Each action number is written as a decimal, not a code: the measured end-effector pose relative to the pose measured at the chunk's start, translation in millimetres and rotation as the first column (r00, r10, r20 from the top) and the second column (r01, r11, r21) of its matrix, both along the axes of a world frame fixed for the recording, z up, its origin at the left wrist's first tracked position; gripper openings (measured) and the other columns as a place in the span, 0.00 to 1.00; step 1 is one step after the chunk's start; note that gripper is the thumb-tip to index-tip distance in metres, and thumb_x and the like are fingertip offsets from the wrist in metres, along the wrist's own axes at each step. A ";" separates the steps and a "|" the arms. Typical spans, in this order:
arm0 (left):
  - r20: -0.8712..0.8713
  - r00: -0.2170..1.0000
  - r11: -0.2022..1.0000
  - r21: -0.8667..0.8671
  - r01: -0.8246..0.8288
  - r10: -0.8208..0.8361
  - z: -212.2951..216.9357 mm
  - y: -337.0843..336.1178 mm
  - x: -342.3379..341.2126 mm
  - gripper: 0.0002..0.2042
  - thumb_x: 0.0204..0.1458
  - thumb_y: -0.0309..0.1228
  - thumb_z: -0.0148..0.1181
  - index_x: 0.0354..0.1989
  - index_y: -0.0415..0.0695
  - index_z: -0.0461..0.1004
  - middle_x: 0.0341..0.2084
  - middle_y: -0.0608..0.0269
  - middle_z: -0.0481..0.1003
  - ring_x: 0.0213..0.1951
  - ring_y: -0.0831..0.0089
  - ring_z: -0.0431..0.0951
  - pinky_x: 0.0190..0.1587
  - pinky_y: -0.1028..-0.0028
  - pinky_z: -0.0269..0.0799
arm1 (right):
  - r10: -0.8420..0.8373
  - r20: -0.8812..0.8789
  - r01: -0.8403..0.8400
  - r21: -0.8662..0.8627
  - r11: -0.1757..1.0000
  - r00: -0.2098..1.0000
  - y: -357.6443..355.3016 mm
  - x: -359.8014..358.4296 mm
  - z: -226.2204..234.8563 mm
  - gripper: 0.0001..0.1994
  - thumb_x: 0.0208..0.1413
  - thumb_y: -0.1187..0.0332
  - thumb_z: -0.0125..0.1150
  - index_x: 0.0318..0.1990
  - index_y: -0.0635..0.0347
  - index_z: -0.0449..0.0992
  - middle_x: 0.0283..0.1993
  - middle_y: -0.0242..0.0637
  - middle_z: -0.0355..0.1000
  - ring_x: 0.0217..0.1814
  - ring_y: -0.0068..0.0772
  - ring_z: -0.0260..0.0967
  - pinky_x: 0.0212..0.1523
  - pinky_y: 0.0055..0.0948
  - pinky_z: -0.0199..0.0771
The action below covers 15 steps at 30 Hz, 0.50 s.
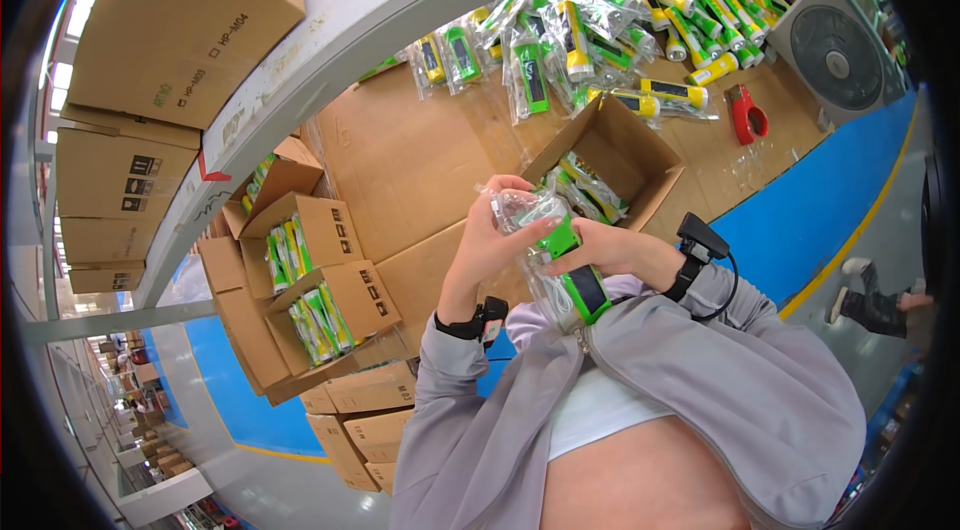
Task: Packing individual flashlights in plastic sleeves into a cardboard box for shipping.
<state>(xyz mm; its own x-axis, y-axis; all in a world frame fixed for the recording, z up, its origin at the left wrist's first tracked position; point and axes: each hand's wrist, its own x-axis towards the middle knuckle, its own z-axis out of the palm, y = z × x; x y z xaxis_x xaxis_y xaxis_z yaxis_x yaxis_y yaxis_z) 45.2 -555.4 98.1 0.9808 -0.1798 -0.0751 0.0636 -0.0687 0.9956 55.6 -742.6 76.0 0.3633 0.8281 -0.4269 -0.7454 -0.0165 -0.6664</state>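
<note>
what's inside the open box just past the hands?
The open box holds several bagged green flashlights piled loosely. Its near flap and the hands hide the lower part, so the count is unclear.

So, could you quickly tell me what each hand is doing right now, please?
Left hand: closed on the top of the bagged green flashlight.
Right hand: closed on the same bagged green flashlight, around its middle.
</note>
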 end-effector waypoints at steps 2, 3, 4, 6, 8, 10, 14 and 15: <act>0.060 0.998 0.999 -0.044 -0.003 0.005 1.8 0.9 -2.9 0.24 0.39 0.25 0.67 0.46 0.39 0.63 0.36 0.62 0.71 0.40 0.77 0.72 0.42 0.77 0.68 | 0.010 0.087 -0.008 -0.024 1.000 0.996 -1.6 0.3 8.3 0.18 0.43 0.71 0.68 0.42 0.63 0.71 0.36 0.28 0.71 0.37 0.20 0.68 0.39 0.22 0.68; 0.036 0.999 0.994 -0.111 -0.026 0.030 8.4 -0.1 -5.9 0.27 0.38 0.26 0.69 0.47 0.39 0.61 0.37 0.60 0.70 0.41 0.75 0.72 0.43 0.75 0.69 | 0.037 0.268 -0.029 -0.031 0.999 0.963 -4.2 -0.5 13.9 0.19 0.42 0.70 0.69 0.43 0.63 0.71 0.36 0.28 0.71 0.36 0.19 0.67 0.39 0.21 0.67; 0.010 0.998 0.983 -0.175 -0.054 0.056 14.9 -1.1 -9.8 0.31 0.36 0.26 0.70 0.49 0.39 0.59 0.39 0.58 0.70 0.42 0.73 0.72 0.45 0.74 0.69 | 0.065 0.440 -0.053 -0.041 0.998 0.896 -5.6 -1.5 17.7 0.21 0.41 0.68 0.70 0.43 0.64 0.71 0.36 0.27 0.71 0.36 0.18 0.65 0.39 0.20 0.66; 0.147 0.986 0.962 -0.270 -0.041 0.083 26.6 -7.1 -19.5 0.34 0.34 0.26 0.71 0.50 0.39 0.57 0.40 0.56 0.69 0.43 0.70 0.72 0.46 0.73 0.69 | 0.038 0.480 -0.046 0.005 0.999 0.877 -7.4 -4.7 21.1 0.22 0.41 0.67 0.70 0.44 0.64 0.70 0.36 0.28 0.71 0.37 0.19 0.65 0.40 0.20 0.66; 0.277 0.953 0.933 -0.360 -0.019 0.126 27.4 -12.7 -20.1 0.37 0.31 0.26 0.73 0.51 0.40 0.55 0.41 0.54 0.69 0.43 0.68 0.72 0.47 0.71 0.69 | 0.012 0.517 -0.045 0.051 0.998 0.856 -8.3 -4.9 20.7 0.23 0.40 0.67 0.71 0.44 0.64 0.70 0.37 0.28 0.71 0.37 0.19 0.64 0.40 0.21 0.66; 0.152 0.965 0.911 -0.389 -0.140 0.213 25.6 -17.6 -13.9 0.40 0.28 0.26 0.74 0.51 0.40 0.53 0.41 0.51 0.69 0.44 0.64 0.72 0.48 0.69 0.70 | -0.007 0.517 0.032 -0.039 0.999 0.856 -7.6 -0.8 19.8 0.24 0.39 0.67 0.71 0.45 0.64 0.70 0.40 0.29 0.71 0.40 0.18 0.64 0.42 0.22 0.66; 0.386 0.920 0.936 -0.344 0.076 0.067 22.1 -27.3 -24.9 0.39 0.28 0.27 0.75 0.50 0.41 0.55 0.42 0.49 0.67 0.45 0.62 0.72 0.49 0.65 0.69 | -0.182 0.594 0.129 0.132 0.983 0.783 -1.3 -8.9 25.6 0.31 0.37 0.65 0.73 0.50 0.63 0.66 0.44 0.34 0.69 0.46 0.20 0.63 0.47 0.26 0.66; 0.399 0.906 0.939 -0.345 0.004 0.143 22.7 -28.5 -22.1 0.36 0.31 0.26 0.73 0.49 0.41 0.56 0.41 0.51 0.68 0.45 0.64 0.71 0.48 0.67 0.69 | -0.286 0.696 0.262 0.144 0.954 0.658 2.0 -10.1 23.6 0.36 0.36 0.64 0.74 0.54 0.63 0.61 0.47 0.38 0.67 0.49 0.25 0.63 0.49 0.29 0.65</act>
